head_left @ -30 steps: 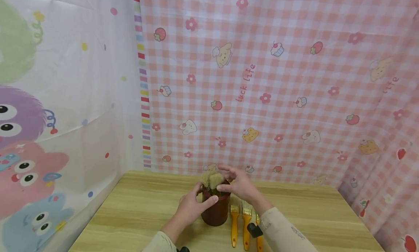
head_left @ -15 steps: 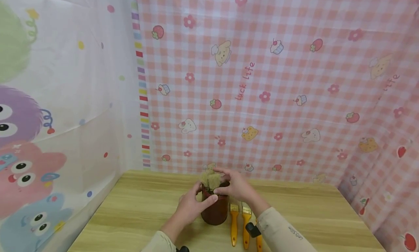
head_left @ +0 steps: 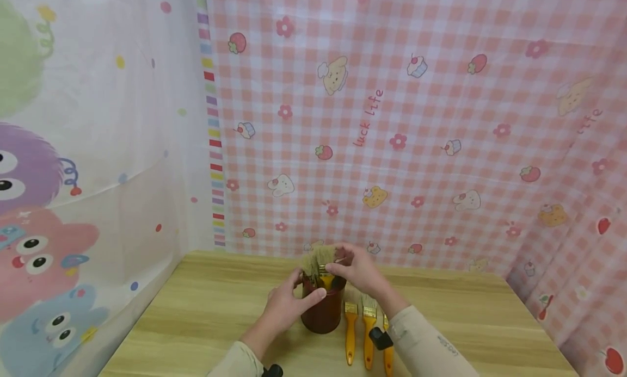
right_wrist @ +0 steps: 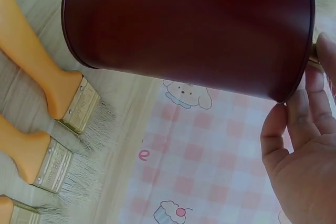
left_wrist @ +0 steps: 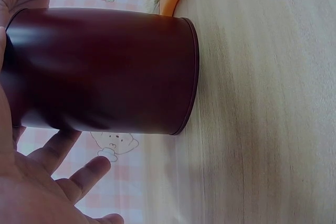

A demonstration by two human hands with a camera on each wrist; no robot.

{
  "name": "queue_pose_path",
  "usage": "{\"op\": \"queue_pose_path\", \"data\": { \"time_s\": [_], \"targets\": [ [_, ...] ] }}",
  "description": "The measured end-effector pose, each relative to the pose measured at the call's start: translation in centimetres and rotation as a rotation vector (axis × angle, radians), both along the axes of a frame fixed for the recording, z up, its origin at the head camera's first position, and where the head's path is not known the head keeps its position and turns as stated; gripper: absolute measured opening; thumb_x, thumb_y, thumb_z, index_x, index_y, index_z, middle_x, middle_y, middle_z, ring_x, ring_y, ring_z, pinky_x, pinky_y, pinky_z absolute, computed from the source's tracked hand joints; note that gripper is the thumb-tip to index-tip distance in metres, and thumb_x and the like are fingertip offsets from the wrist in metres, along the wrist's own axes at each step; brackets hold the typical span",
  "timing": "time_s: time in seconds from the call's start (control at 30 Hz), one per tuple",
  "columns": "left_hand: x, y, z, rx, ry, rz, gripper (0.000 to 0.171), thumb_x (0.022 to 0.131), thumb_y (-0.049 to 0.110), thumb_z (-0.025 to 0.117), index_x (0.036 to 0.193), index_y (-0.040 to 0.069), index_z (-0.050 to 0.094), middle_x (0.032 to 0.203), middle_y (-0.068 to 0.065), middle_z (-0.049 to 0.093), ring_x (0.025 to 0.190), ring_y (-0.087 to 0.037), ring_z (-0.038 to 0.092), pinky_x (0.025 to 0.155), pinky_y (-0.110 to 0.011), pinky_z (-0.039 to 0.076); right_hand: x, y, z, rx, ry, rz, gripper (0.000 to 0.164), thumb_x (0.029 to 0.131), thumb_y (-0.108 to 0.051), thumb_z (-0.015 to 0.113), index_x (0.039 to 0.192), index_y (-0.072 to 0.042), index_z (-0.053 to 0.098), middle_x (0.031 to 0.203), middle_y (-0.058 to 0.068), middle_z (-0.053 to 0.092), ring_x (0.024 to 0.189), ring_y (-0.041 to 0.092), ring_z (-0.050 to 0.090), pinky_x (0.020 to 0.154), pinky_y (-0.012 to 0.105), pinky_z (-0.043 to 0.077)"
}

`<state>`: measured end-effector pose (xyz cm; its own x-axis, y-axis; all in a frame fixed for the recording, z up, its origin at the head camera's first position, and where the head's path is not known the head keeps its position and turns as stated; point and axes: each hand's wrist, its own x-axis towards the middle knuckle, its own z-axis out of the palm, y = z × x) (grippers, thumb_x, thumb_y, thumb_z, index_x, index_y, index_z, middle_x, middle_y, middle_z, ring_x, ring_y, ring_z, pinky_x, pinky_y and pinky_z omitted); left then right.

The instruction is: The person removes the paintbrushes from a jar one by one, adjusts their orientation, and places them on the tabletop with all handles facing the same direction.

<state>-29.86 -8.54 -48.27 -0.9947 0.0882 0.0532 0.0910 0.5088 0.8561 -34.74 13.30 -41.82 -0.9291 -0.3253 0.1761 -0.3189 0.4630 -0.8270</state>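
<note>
One pale-bristled, yellow-handled brush (head_left: 323, 266) is pinched by the right hand (head_left: 362, 269); the left hand (head_left: 288, 306) grips a glossy maroon pot (head_left: 321, 315).

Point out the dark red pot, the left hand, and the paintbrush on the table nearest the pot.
Dark red pot (head_left: 322, 316): head view, on its side wall.
Left hand (head_left: 287, 308): head view, behind the thumb.
Nearest paintbrush (head_left: 350, 331): head view, on its handle.

Brushes (head_left: 350, 333) obstructing right of pot (head_left: 320, 316), free tabletop (head_left: 210, 301) far left
</note>
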Motion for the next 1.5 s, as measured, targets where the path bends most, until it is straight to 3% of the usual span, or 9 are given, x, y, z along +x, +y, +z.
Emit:
{"op": "queue_pose_path", "data": {
  "time_s": [0.3, 0.43, 0.57, 0.77, 0.87, 1.03, 1.2, 1.3, 1.5],
  "targets": [
    [-0.2, 0.1, 0.1, -0.008, 0.013, 0.0, 0.087, 0.092, 0.073, 0.07, 0.161, 0.026, 0.048, 0.157, -0.008, 0.06, 0.147, -0.055, 0.044, 0.113, -0.076, 0.04, -0.6, 0.9, 2.1, -0.136, 0.06, -0.001, 0.069, 0.102, -0.013, 0.075, 0.162, -0.028, 0.046, 0.1, 0.012, 0.076, 0.088, 0.02, 0.074, 0.082, 0.04, 0.062],
    [-0.2, 0.2, 0.2, -0.005, 0.013, 0.007, 0.085, 0.091, 0.073, 0.071, 0.16, 0.029, 0.049, 0.157, -0.008, 0.06, 0.147, -0.054, 0.045, 0.113, -0.074, 0.041, -0.8, 2.0, 3.5, -0.195, 0.09, -0.046, 0.07, 0.103, -0.015, 0.074, 0.164, -0.029, 0.042, 0.102, 0.015, 0.075, 0.09, 0.023, 0.073, 0.088, 0.042, 0.062],
    [-0.1, 0.2, 0.2, 0.0, 0.007, 0.011, 0.086, 0.091, 0.073, 0.072, 0.161, 0.028, 0.048, 0.157, -0.008, 0.06, 0.148, -0.052, 0.045, 0.114, -0.072, 0.042, -0.8, 3.7, 4.9, -0.24, 0.095, -0.116, 0.069, 0.104, -0.018, 0.074, 0.164, -0.03, 0.043, 0.11, 0.017, 0.074, 0.094, 0.018, 0.074, 0.09, 0.039, 0.063],
    [0.2, 0.1, 0.2, 0.008, 0.002, 0.004, 0.085, 0.092, 0.071, 0.071, 0.162, 0.03, 0.046, 0.158, -0.007, 0.059, 0.149, -0.054, 0.043, 0.114, -0.073, 0.042, -0.8, 7.1, 5.8, -0.314, 0.025, -0.179, 0.069, 0.105, -0.019, 0.072, 0.165, -0.022, 0.041, 0.108, 0.011, 0.073, 0.088, 0.014, 0.077, 0.08, 0.032, 0.065],
    [0.3, 0.1, 0.2, 0.008, 0.009, -0.008, 0.084, 0.093, 0.071, 0.071, 0.162, 0.03, 0.045, 0.158, -0.008, 0.059, 0.148, -0.057, 0.042, 0.113, -0.075, 0.041, -0.5, 9.2, 5.5, -0.287, -0.007, -0.21, 0.071, 0.105, -0.021, 0.072, 0.167, -0.021, 0.037, 0.109, 0.008, 0.074, 0.087, 0.012, 0.077, 0.079, 0.028, 0.064],
    [0.3, 0.2, 0.0, 0.008, 0.0, -0.008, 0.087, 0.093, 0.071, 0.071, 0.164, 0.029, 0.043, 0.158, -0.008, 0.059, 0.149, -0.057, 0.041, 0.113, -0.075, 0.041, 0.5, 12.6, 4.4, -0.178, -0.064, -0.233, 0.072, 0.106, -0.022, 0.071, 0.168, -0.02, 0.035, 0.12, 0.016, 0.074, 0.087, 0.016, 0.078, 0.076, 0.029, 0.064],
    [0.2, 0.3, -0.1, 0.006, -0.003, -0.003, 0.089, 0.093, 0.071, 0.072, 0.165, 0.027, 0.043, 0.158, -0.008, 0.059, 0.149, -0.057, 0.041, 0.113, -0.075, 0.041, 1.4, 16.1, 2.8, -0.035, -0.113, -0.229, 0.071, 0.106, -0.018, 0.07, 0.167, -0.011, 0.036, 0.105, 0.013, 0.075, 0.085, 0.019, 0.076, 0.073, 0.032, 0.063],
    [0.3, 0.2, 0.0, 0.006, -0.011, -0.003, 0.09, 0.092, 0.071, 0.071, 0.165, 0.027, 0.042, 0.159, -0.008, 0.059, 0.148, -0.057, 0.041, 0.112, -0.075, 0.042, 1.9, 18.2, 1.5, 0.025, -0.172, -0.215, 0.071, 0.106, -0.017, 0.069, 0.167, -0.008, 0.034, 0.101, 0.012, 0.076, 0.086, 0.024, 0.077, 0.073, 0.034, 0.063],
    [0.3, 0.1, 0.2, 0.012, -0.003, -0.016, 0.088, 0.092, 0.074, 0.07, 0.163, 0.03, 0.044, 0.159, -0.008, 0.058, 0.148, -0.056, 0.043, 0.111, -0.073, 0.045, 2.7, 20.9, -2.0, 0.026, -0.367, -0.153, 0.077, 0.106, -0.015, 0.068, 0.169, -0.001, 0.026, 0.108, 0.013, 0.078, 0.086, 0.029, 0.076, 0.075, 0.041, 0.063]
  ]
}}
